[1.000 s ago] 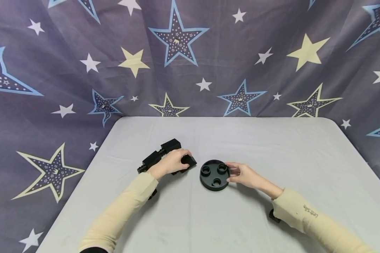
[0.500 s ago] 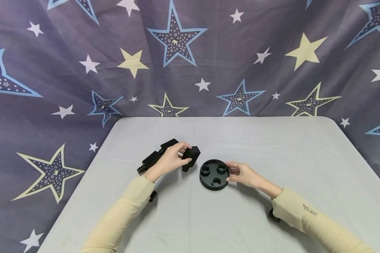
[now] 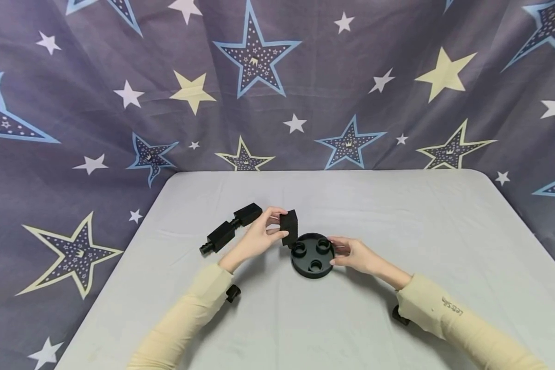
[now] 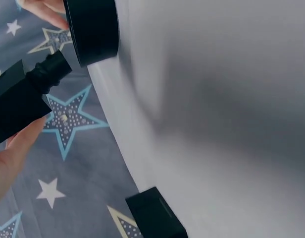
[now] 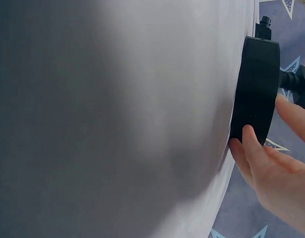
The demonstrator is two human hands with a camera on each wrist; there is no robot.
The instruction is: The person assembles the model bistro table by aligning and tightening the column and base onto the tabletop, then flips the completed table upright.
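Between thumb and fingers, my left hand (image 3: 255,239) pinches a black rectangular block (image 3: 289,227), held roughly upright just over the left rim of a round black base (image 3: 310,254). The left wrist view shows a ridged peg (image 4: 48,72) projecting from that block, close to the base (image 4: 95,32). The base lies flat on the table and has three ring-shaped sockets. My right hand (image 3: 358,257) grips its right edge, thumb on the near side and fingers on the far side. Whether the peg touches a socket cannot be made out.
Two more black blocks (image 3: 221,235) with pegs lie end to end at the left. A small black piece (image 3: 233,293) is beside the left sleeve, and another dark piece (image 3: 400,315) is partly covered by the right sleeve. A star-patterned curtain (image 3: 305,149) hangs behind the white table (image 3: 374,200).
My left hand has lifted the block from beside the other blocks, turned it upright and carried it right to the base. The right hand has stayed on the base's edge.
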